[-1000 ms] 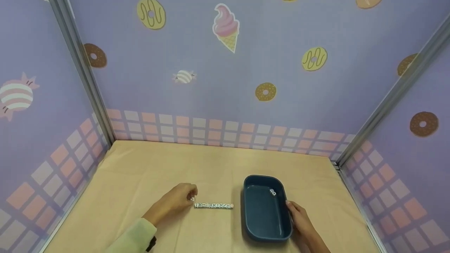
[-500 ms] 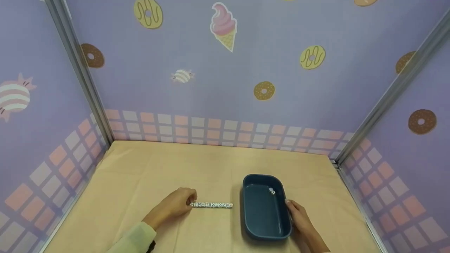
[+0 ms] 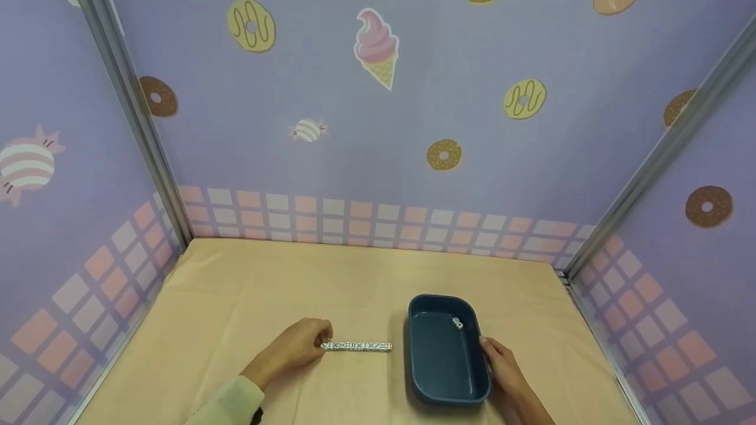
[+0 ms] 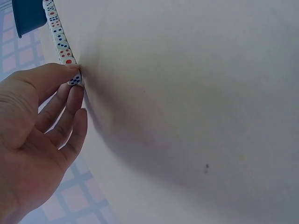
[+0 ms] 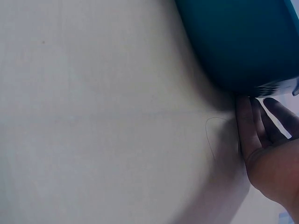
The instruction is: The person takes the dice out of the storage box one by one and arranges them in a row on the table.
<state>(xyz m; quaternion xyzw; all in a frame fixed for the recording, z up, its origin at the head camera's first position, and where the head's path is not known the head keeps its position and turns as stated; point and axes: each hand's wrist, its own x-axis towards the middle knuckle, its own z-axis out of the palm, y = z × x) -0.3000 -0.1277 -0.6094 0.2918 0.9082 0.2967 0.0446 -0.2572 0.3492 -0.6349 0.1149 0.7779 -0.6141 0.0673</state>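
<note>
My left hand [image 3: 298, 342] pinches a white die [image 4: 74, 79] between thumb and fingertips at the left end of a straight row of dice [image 3: 357, 346]. In the left wrist view this die sits against the row, its dark pips showing. My right hand [image 3: 502, 366] rests at the right side of a dark blue rectangular tray [image 3: 440, 398]. Its straight fingers [image 5: 250, 126] touch the outer wall low down in the right wrist view. Inside the tray a couple of dice [image 3: 458, 323] lie near the far right wall.
A pale yellow cloth [image 3: 319, 277] covers the table. Patterned purple panels [image 3: 331, 165] close off the back and both sides, with metal posts [image 3: 142, 136] at the corners. The tray stands just right of the row's end.
My left hand has brought the die down and slightly right onto the left end of the row, lengthening it. The right hand and the tray stay in place.
</note>
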